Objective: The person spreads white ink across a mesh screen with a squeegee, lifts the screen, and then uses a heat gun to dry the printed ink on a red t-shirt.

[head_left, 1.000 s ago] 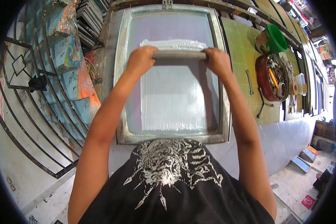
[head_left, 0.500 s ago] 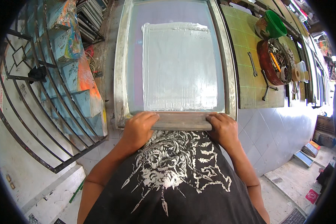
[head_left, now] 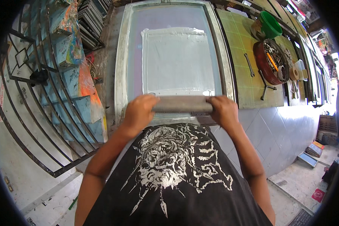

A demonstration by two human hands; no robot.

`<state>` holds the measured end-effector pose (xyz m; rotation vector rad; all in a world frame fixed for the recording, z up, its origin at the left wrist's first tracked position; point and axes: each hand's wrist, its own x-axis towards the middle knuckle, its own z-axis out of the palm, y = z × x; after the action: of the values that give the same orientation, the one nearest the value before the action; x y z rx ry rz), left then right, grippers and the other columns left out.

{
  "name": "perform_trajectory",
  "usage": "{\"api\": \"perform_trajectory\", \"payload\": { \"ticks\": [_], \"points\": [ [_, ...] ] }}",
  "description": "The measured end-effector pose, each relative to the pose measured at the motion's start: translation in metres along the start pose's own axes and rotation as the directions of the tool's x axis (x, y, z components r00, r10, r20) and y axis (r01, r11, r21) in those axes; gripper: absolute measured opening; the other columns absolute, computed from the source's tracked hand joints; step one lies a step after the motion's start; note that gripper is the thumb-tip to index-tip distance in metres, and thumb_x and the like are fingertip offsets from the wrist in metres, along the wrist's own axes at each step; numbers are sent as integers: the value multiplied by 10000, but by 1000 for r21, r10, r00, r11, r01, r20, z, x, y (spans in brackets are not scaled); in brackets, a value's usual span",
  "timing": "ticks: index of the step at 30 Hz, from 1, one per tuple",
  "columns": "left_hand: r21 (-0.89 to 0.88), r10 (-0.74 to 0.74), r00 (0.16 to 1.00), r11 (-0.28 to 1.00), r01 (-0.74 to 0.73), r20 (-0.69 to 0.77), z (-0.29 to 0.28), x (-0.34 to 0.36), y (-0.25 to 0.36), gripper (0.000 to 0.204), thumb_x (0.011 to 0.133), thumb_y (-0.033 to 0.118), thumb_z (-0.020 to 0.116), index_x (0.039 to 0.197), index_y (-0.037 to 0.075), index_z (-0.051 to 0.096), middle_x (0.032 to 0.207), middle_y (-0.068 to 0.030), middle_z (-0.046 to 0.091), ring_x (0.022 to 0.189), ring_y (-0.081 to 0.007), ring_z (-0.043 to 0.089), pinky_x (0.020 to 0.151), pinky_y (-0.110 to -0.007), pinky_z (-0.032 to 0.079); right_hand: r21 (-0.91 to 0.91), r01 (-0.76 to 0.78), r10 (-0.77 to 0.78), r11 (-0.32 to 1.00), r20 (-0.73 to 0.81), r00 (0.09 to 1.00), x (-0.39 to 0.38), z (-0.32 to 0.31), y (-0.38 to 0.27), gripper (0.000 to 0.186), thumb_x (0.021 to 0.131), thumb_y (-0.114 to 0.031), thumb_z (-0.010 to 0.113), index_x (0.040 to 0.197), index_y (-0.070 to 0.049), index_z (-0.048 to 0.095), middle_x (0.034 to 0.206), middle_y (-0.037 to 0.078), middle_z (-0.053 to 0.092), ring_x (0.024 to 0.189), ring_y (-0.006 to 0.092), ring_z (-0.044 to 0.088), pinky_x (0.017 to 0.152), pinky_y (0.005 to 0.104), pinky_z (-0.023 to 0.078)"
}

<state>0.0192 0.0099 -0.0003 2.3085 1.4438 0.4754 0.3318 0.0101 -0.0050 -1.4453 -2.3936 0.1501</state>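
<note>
Pale grey, the screen frame (head_left: 122,75) surrounds a mesh (head_left: 169,18) partly coated with whitish ink (head_left: 177,62). Over the frame's near end is a long bar-shaped squeegee (head_left: 182,104), one end clasped in the left hand (head_left: 140,113), the other in the right hand (head_left: 225,111).

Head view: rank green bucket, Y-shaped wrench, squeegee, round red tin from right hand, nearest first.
1. Squeegee: in the right hand.
2. Y-shaped wrench: to the hand's right.
3. Round red tin: beyond the wrench.
4. Green bucket: beyond the tin.
</note>
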Motion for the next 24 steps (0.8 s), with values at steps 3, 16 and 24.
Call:
{"api": "perform_trajectory", "payload": {
  "ticks": [3,16,24],
  "points": [
    [-66,-19,1000,998,20,23,7,-34,18,467,575,-38,657,1036,32,657,1054,-133,644,994,-305,615,869,-387,502,86,-21,17,996,50,999,-28,-3,-18,253,638,-65,653,888,-98,653,847,56,661,797,238,635,655,355,516],
    [29,76,992,997,-73,-104,13,88,-49,479,542,-80,656,1012,16,647,1012,-131,653,972,-291,631,829,-368,523,45,72,-74,996,25,997,92,32,66,387,597,-175,774,951,-79,653,958,64,666,835,237,637,726,341,529],
    [153,90,989,986,-72,-118,-3,219,-123,424,616,15,677,1037,55,651,1006,-131,652,881,-300,635,753,-362,521,-30,37,-37,999,-16,999,214,53,125,348,626,-113,710,967,-115,643,938,60,656,898,271,621,732,384,520]
  ]
}}
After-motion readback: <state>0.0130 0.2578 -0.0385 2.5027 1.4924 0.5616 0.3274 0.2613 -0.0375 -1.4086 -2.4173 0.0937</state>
